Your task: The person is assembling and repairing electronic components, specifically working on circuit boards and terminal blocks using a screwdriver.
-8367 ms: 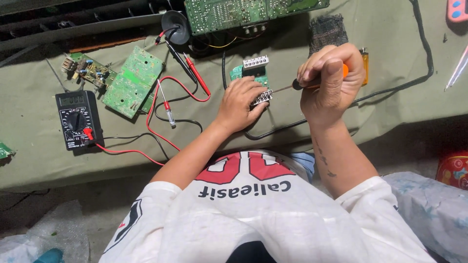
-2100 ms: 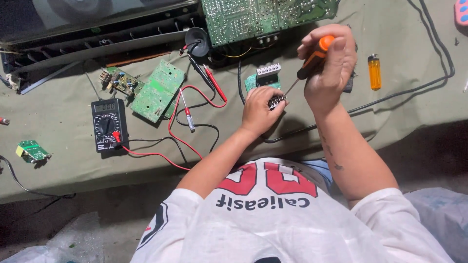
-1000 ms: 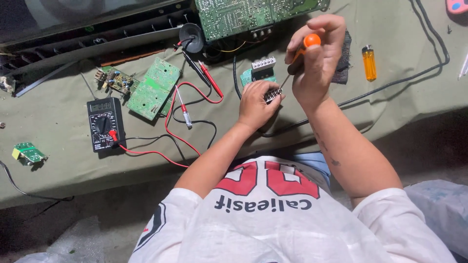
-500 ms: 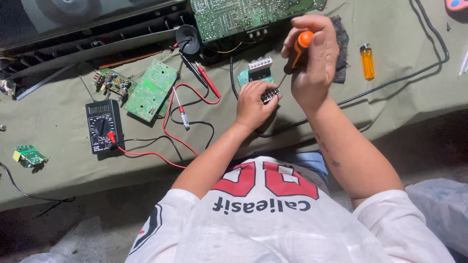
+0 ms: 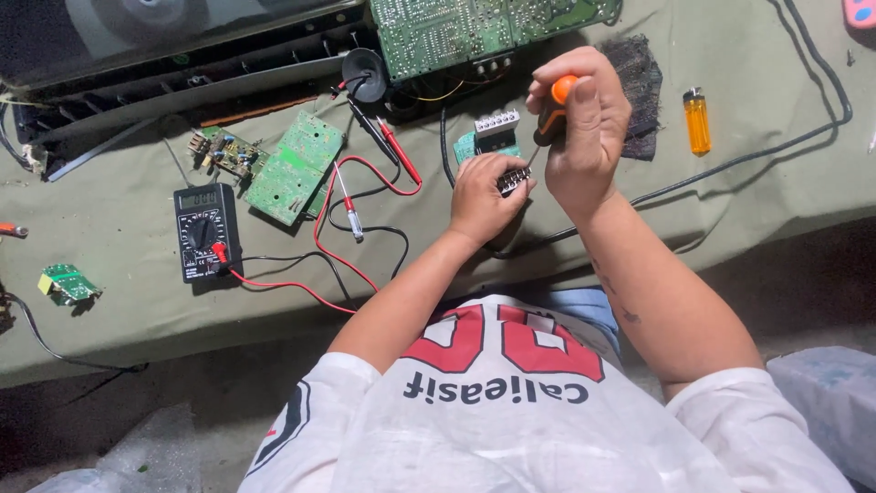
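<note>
My right hand (image 5: pixel 584 137) grips an orange-handled screwdriver (image 5: pixel 555 108), held nearly upright with its tip down at a small finned metal part (image 5: pixel 514 179). My left hand (image 5: pixel 481 196) pinches that part and holds it against the green cloth (image 5: pixel 137 301). Just behind my hands lies a small green circuit board with a white connector block (image 5: pixel 491 132). Most of the screwdriver shaft is hidden by my fingers.
A black multimeter (image 5: pixel 204 233) with red and black probe leads (image 5: pixel 347 196) lies to the left, beside a green circuit board (image 5: pixel 297 169). A large board (image 5: pixel 474 27) and a black casing (image 5: pixel 182 64) sit at the back. An orange lighter (image 5: pixel 698 120) lies at right.
Over the last second my right hand has raised the screwdriver more upright above the metal part. My left hand stays on the part. The view has shifted slightly.
</note>
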